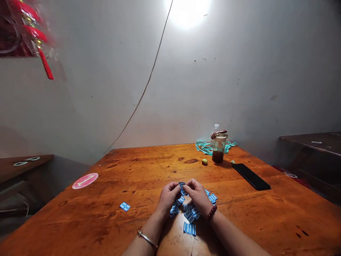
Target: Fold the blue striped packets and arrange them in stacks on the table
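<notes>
Between my two hands is a small blue-and-white striped piece (182, 188), flat like a patch of fabric or card; its exact kind I cannot make out. My left hand (168, 197) pinches its left side with thumb and forefinger. On the other side, my right hand (198, 195) pinches it too. Several similar striped pieces (191, 214) lie in a loose pile on the table beneath and around the hands. One striped piece (189, 229) rests nearer to me, and a single blue-and-white piece (124, 206) lies apart to the left.
On the wooden table (149, 167) a black phone (251, 176) lies at right. Farther back stand a glass bottle of dark liquid (218, 151) and a clear plastic bottle (216, 127), beside turquoise ribbon (204, 146) and a small yellowish object (204, 161). A round pink sticker (85, 181) is at left.
</notes>
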`<state>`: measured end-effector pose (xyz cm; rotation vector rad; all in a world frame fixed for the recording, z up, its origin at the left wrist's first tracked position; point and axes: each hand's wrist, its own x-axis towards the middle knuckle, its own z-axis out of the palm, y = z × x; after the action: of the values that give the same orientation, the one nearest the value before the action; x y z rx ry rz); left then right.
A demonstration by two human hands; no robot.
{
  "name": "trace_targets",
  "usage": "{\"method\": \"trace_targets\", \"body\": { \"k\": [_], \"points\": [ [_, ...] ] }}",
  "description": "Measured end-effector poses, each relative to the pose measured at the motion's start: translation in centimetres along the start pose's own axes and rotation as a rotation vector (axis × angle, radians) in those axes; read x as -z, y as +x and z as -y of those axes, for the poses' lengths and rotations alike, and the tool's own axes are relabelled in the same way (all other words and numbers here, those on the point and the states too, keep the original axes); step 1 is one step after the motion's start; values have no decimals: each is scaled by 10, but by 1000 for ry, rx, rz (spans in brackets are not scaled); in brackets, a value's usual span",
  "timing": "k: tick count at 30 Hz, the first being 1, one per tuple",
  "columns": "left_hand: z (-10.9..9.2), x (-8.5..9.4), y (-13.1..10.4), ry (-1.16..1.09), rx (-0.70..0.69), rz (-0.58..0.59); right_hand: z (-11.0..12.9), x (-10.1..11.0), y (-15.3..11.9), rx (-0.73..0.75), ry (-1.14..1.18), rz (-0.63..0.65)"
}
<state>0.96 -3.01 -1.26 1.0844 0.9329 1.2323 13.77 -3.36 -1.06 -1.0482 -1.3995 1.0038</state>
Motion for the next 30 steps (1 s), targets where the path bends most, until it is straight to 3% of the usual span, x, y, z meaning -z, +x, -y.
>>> {"method": "trace_targets", "body": {
  "k": [12,17,21,24,30],
  "points": [
    [-6,-3,-5,-67,121,116,-5,4,-1,-10,-82,-93],
    [-7,-5,-6,-87,132,101,-7,2,-3,-10,-156,-104],
    [-6,-1,-5,-107,104,25,0,10,0,50,-203,-59],
    [-7,7,0,-123,56,-72,5,27,4,46,-225,24],
    [-14,29,10,-132,-20,-284,2,54,2,-77,-313,493]
  ]
}}
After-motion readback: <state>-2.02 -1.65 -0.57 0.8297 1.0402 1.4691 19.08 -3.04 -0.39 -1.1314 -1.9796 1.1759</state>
